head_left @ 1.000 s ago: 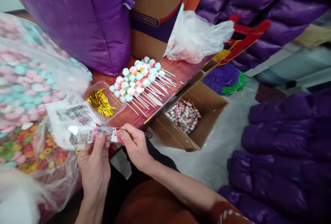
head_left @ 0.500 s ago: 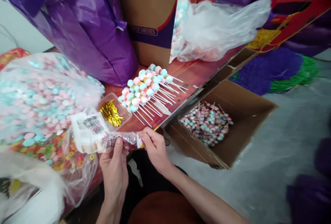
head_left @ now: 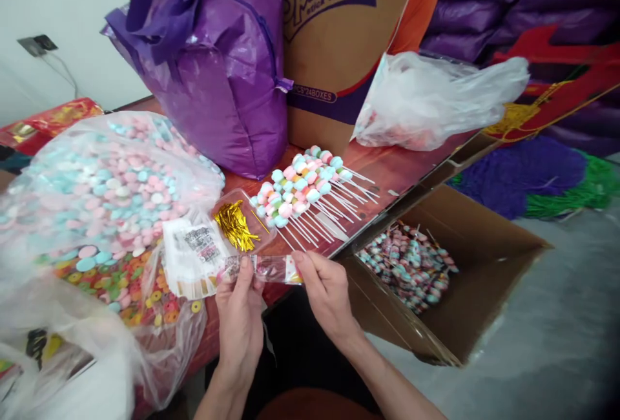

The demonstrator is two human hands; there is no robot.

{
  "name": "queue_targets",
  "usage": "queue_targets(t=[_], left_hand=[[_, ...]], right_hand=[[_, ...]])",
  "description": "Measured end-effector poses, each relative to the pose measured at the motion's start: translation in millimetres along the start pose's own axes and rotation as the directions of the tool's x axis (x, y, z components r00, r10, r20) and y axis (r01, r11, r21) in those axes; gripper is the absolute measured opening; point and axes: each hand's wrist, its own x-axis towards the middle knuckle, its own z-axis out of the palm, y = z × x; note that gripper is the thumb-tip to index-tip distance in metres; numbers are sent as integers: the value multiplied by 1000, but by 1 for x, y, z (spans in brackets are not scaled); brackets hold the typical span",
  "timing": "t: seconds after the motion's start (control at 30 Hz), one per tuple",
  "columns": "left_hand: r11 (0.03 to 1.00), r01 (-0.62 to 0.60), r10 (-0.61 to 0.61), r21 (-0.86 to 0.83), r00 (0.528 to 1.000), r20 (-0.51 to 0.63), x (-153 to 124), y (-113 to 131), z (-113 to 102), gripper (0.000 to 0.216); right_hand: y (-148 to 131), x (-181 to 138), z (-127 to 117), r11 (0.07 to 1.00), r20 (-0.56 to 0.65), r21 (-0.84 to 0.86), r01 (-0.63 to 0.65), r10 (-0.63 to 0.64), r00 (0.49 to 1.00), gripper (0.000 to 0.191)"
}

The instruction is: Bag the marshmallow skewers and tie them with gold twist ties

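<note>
My left hand and my right hand both grip a small clear printed wrapper bag, one at each end, just over the table's front edge. A stack of the same printed bags lies to the left of it. Behind my hands sits a clear tray with gold twist ties. Pastel marshmallow sticks lie in a row on the red-brown table.
A big clear bag of pastel candies and a bag of coloured ring candies fill the left. A purple bag, a printed carton and a white plastic bag stand behind. An open cardboard box of wrapped sticks sits lower right.
The view tilted up and shifted left, so everything moved right and down in the picture. Both hands stay on the wrapper bag, which is now stretched out between them.
</note>
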Motion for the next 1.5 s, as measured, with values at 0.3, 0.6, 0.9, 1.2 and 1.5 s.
queue_targets(t=[0.3, 0.6, 0.9, 1.2, 1.5], left_hand=[[988, -29, 10, -149, 992, -128, 27, 26, -1, 41], [982, -54, 24, -182, 986, -165, 48, 32, -2, 39], [984, -46, 20, -172, 989, -146, 56, 27, 3, 36], [969, -241, 239, 49, 970, 30, 61, 22, -5, 45], [798, -492, 515, 348, 857, 32, 59, 7, -14, 36]], right_hand=[[6, 56, -4, 769, -46, -610, 191, -274, 961, 23], [17, 53, -9, 933, -79, -333, 137, -173, 982, 20], [5, -4, -46, 932, 62, -171, 318, -312, 948, 12], [3, 3, -56, 897, 353, -151, 417, -345, 870, 18], [11, -13, -27, 988, 236, -65, 138, -119, 964, 16]])
